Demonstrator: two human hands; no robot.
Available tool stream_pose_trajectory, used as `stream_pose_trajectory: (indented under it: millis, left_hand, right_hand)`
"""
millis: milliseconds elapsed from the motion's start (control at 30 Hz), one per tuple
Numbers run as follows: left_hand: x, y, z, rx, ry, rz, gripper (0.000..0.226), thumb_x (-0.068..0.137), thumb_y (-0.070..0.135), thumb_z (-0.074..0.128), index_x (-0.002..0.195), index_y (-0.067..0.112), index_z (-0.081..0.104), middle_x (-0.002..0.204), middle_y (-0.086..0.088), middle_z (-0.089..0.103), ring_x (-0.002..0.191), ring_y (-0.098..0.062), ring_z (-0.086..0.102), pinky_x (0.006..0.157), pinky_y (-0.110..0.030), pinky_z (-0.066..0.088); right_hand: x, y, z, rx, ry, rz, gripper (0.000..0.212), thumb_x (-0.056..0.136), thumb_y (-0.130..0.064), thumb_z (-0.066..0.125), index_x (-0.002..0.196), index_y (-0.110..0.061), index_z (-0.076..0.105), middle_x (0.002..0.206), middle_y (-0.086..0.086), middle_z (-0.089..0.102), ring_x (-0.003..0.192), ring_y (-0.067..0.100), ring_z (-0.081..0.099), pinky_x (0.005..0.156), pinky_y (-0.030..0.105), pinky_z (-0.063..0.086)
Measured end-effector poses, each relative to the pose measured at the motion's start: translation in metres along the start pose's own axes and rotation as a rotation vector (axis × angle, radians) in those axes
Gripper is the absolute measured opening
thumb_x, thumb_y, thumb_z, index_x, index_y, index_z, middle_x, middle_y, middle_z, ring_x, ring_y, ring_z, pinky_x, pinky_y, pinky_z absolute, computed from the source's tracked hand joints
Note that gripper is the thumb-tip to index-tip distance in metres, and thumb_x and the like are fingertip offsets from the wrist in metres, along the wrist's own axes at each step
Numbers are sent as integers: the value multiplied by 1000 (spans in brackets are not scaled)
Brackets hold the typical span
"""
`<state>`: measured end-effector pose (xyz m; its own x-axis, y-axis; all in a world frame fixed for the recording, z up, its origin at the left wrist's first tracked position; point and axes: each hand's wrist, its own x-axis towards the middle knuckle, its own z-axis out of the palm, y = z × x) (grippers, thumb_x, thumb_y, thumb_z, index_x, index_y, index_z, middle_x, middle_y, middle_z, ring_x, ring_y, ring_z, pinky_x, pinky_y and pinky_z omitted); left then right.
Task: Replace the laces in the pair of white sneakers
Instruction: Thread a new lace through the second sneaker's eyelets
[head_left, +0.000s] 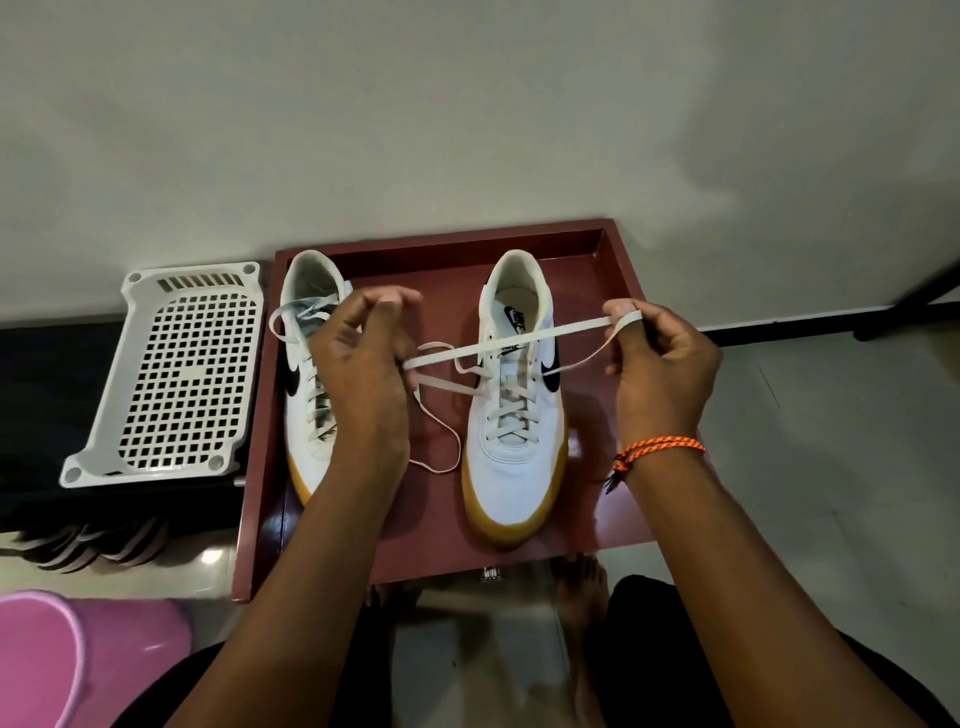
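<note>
I count two white sneakers: one on the left (311, 395) and one on the right (514, 441), both standing on one dark red tray (441, 545). Each shoe carries one flat white lace, so two laces: the left one (301, 312) and the right one (498, 345). My two hands are here, left (363, 364) and right (665, 364). One orange cord bracelet (660, 449) circles my right wrist. One white perforated basket (182, 374) and one pink tub (47, 660) sit to the left.
</note>
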<state>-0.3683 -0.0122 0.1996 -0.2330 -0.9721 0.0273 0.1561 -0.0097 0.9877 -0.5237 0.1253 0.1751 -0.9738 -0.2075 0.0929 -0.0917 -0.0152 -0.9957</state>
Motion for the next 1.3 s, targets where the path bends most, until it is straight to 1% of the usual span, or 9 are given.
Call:
stream_pose_trajectory:
  millis: [133, 200, 300, 433, 567, 800, 967, 1067, 1300]
  left_hand:
    - [7, 0, -14, 168, 512, 56, 32, 89, 16, 52, 64, 7, 70, 56, 0, 53, 56, -14, 43, 64, -25, 39]
    - [11, -2, -19, 309, 618, 58, 36, 92, 21, 49, 69, 5, 72, 57, -2, 57, 56, -15, 46, 63, -29, 40]
    - [5, -5, -11, 490, 480, 144, 30, 96, 22, 51, 79, 5, 70, 70, 0, 63, 66, -11, 54, 70, -29, 46]
    - [-14, -5, 10, 372, -107, 311, 18, 103, 1, 54, 101, 7, 71, 94, 0, 71, 93, -11, 67, 84, -23, 49]
    - [-29, -9, 24, 104, -557, 126, 24, 113, 2, 45, 132, 1, 59, 110, -12, 73, 99, -18, 73, 83, -31, 58]
    - [-23, -34, 22, 356, -488, 37, 14, 102, 9, 67, 109, 11, 79, 95, 9, 78, 89, -5, 74, 81, -22, 57]
    - [-22, -36, 20, 469, -423, 108, 10, 97, 28, 78, 102, 22, 85, 94, 14, 78, 92, -7, 74, 83, -37, 62]
    - [-25, -34, 23, 525, -386, 133, 8, 97, 31, 78, 101, 32, 84, 89, 27, 74, 97, -2, 67, 79, -27, 54]
    - [-29, -35, 29, 716, -338, 173, 12, 96, 47, 76, 105, 43, 82, 101, 4, 63, 92, -7, 55, 66, -24, 39]
  right_hand:
    - [2, -2, -1, 85, -1, 46, 12, 97, -10, 71, 89, -10, 79, 63, 3, 61, 55, 15, 51, 52, 25, 43]
    - [0, -3, 0, 143, -77, 114, 10, 97, -11, 72, 92, -8, 80, 69, 4, 63, 59, 15, 53, 54, 23, 44]
    - [-6, -8, 2, 237, -305, 241, 11, 98, -12, 70, 97, -6, 79, 74, 3, 66, 63, 12, 55, 60, 22, 46]
    - [-14, -12, 7, 193, -509, 238, 13, 99, -12, 70, 98, -5, 80, 77, 7, 66, 68, 16, 56, 65, 28, 46]
    - [-15, -11, 7, 132, -641, 221, 15, 100, -13, 69, 102, -5, 81, 84, 9, 72, 72, 22, 61, 68, 32, 51]
    - [-14, -5, 8, -132, -527, -2, 8, 93, -6, 76, 96, -11, 81, 82, 3, 79, 74, 19, 74, 65, 26, 58]
    - [-10, 4, 7, -205, -462, -78, 9, 89, -9, 79, 90, -18, 82, 78, -1, 77, 67, 18, 72, 70, 42, 64]
    - [-13, 5, 9, -230, -450, -98, 13, 88, -11, 78, 88, -23, 81, 77, -5, 77, 70, 16, 73, 72, 47, 65]
    - [-14, 1, 9, -310, -424, -111, 9, 89, -9, 78, 88, -18, 81, 76, -7, 75, 69, 11, 72, 70, 41, 65]
